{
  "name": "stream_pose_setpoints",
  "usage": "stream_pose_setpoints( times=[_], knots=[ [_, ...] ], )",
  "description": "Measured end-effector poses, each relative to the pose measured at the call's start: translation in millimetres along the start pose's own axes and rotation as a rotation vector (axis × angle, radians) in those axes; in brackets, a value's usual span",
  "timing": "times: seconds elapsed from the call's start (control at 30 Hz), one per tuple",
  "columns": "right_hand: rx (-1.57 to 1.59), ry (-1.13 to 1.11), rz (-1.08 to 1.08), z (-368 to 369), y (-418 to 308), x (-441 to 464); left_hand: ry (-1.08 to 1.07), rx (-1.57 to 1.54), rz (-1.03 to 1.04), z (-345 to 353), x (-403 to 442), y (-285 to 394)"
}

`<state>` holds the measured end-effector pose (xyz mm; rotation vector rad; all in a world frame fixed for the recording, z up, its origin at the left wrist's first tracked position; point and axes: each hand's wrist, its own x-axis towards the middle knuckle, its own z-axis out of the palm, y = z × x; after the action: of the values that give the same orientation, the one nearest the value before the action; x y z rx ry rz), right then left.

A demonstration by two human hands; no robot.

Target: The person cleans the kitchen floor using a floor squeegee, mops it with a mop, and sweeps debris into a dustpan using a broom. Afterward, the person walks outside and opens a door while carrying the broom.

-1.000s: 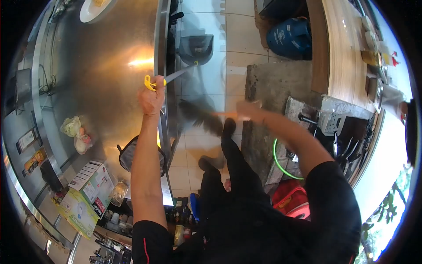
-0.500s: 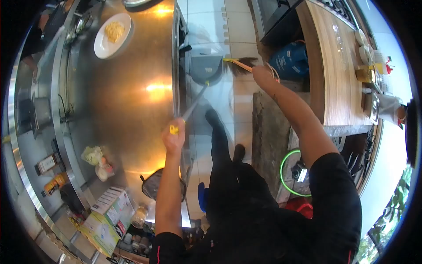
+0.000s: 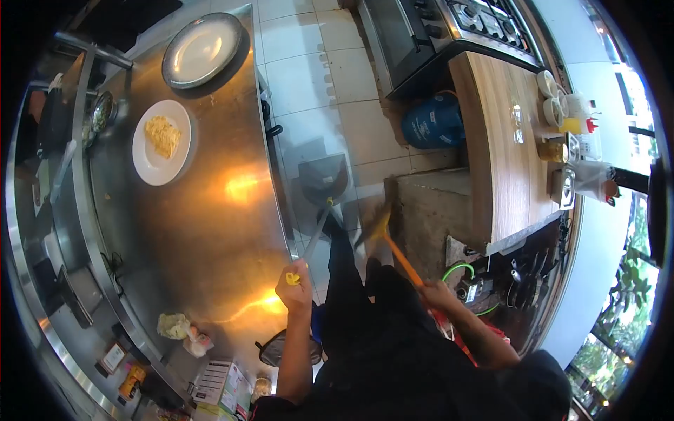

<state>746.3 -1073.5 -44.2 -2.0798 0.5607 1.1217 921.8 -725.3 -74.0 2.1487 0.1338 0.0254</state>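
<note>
My left hand (image 3: 295,284) is wrapped round the yellow-tipped handle of a long-handled dustpan (image 3: 324,175). Its grey pan rests on the tiled floor, just beyond my feet. My right hand (image 3: 440,296) grips the orange handle of a broom (image 3: 401,257). The broom's dark bristles are near the floor, to the right of the dustpan and apart from it, close to the low concrete ledge. Any dirt in the pan is too faint to make out.
A steel table (image 3: 210,231) runs along my left, bearing a plate of yellow food (image 3: 163,137) and a large grey-rimmed plate (image 3: 201,49). On the right stand a wooden counter (image 3: 512,140), a blue gas cylinder (image 3: 432,121), a concrete ledge (image 3: 428,210) and a stove (image 3: 484,24).
My right hand has drawn the broom back towards my body, away from the gas cylinder. The dustpan now appears lower in the view, nearer my feet, with my left hand still on its handle.
</note>
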Motion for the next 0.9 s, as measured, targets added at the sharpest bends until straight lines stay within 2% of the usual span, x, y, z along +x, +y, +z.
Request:
stream_pose_setpoints(
  times=[0.03,0.07,0.1,0.17,0.2,0.23,0.27,0.3,0.4,0.43,0.5,0.6,0.63,0.7,0.77,0.83,0.9],
  knots=[
    [0.105,-0.155,0.234,-9,-16,33,-0.002,0.039,0.090,-1,8,7],
    [0.208,-0.311,0.464,-33,-57,63,-0.005,0.036,0.090,-1,18,15],
    [0.947,-0.125,0.171,9,-1,109,0.015,0.023,0.106,1,27,24],
    [1.040,-0.238,-0.073,-7,-13,202,0.030,0.020,0.114,-1,45,41],
    [0.974,-0.204,0.175,-20,-41,257,0.021,0.003,0.116,-6,55,50],
    [0.986,-0.211,0.188,-41,-57,298,0.010,-0.014,0.118,-10,63,59],
    [0.753,-0.209,0.117,-61,-73,334,-0.003,-0.002,0.116,-14,72,68],
    [0.707,-0.192,0.121,-78,-88,359,0.003,-0.008,0.144,-18,81,76],
    [0.913,-0.130,0.342,-124,-120,395,0.041,-0.053,0.225,-17,113,97],
    [0.568,-0.109,0.165,-139,-127,400,0.042,-0.053,0.227,-18,123,103],
    [0.221,-0.115,-0.007,-138,-134,389,0.056,-0.045,0.252,-17,143,110],
    [0.483,-0.024,0.088,-132,-129,360,0.117,-0.116,0.295,-1,181,121],
    [0.304,0.068,-0.122,-121,-120,337,0.167,-0.197,0.313,3,191,126],
    [0.239,0.129,-0.197,-103,-123,264,0.169,-0.182,0.304,1,204,142],
    [0.651,0.083,0.076,-124,-183,139,0.181,-0.173,0.303,2,216,156],
    [0.577,-0.064,0.091,-125,-178,90,0.204,-0.174,0.318,6,226,166],
    [0.586,-0.266,0.195,-137,-197,76,0.213,-0.161,0.294,13,237,179]
  ],
)
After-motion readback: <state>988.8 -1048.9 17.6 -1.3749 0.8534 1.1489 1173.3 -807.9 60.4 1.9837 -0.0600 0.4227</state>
